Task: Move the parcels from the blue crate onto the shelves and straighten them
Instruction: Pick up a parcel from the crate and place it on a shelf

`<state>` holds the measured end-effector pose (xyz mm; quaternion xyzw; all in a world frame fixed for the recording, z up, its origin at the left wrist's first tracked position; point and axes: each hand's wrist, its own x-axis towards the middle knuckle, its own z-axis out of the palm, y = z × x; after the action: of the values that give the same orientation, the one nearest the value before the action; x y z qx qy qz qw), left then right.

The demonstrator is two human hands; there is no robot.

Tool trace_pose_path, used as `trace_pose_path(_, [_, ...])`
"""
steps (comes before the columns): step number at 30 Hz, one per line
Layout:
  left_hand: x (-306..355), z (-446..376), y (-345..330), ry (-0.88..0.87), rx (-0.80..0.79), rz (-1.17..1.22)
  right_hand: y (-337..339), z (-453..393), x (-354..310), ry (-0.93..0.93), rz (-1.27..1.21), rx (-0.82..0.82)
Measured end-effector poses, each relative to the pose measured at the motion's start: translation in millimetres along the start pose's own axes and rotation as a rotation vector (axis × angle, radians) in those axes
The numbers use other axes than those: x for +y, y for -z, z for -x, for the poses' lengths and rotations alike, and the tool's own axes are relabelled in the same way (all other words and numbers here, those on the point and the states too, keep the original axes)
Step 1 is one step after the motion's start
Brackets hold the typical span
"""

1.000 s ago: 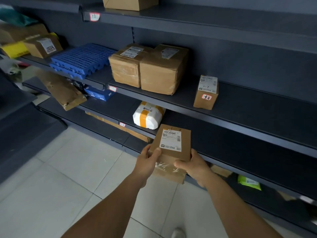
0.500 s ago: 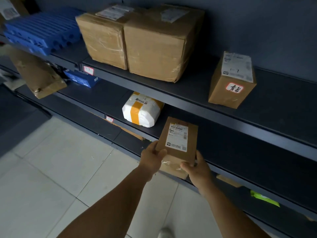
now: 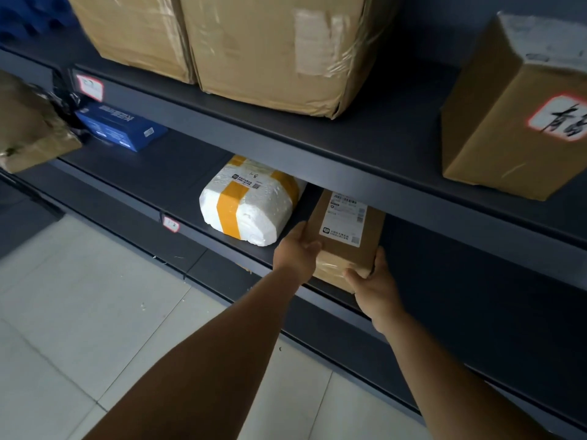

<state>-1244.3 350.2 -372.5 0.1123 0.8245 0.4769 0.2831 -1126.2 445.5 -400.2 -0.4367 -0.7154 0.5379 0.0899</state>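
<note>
brown parcel (image 3: 344, 236) held between left hand (image 3: 297, 254) and right hand (image 3: 373, 282).

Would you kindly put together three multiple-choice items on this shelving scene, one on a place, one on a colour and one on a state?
1. Where does the brown parcel with the white label sit?
A. On the floor
B. At the front of the lower shelf, right of the white foam parcel
C. On top of the large cartons

2. What colour is the tape around the white foam parcel?
A. Yellow-orange
B. Green
C. Black

3. How is the brown parcel being handled?
A. It lies untouched
B. One hand lifts it by the label
C. The left hand and the right hand hold its two sides

Answers: 1 B, it sits by the shelf edge just right of the foam parcel. 2 A, yellow-orange bands cross the white foam. 3 C, a hand grips each side at its near end.
</note>
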Motion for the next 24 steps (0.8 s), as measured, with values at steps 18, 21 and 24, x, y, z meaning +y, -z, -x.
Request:
trace_pose_path(18, [12, 143, 60, -0.36, -0.19, -0.86, 26, 162, -53, 0.017, 0.502, -0.117])
trace_pose_path(21, [29, 202, 77, -0.4, -0.247, -0.873, 41, 221, -70, -0.003, 0.547, -0.096])
trace_pose_path(24, [44, 262, 90, -0.468, -0.265, -0.917, 58, 284, -82, -0.008, 0.61, -0.044])
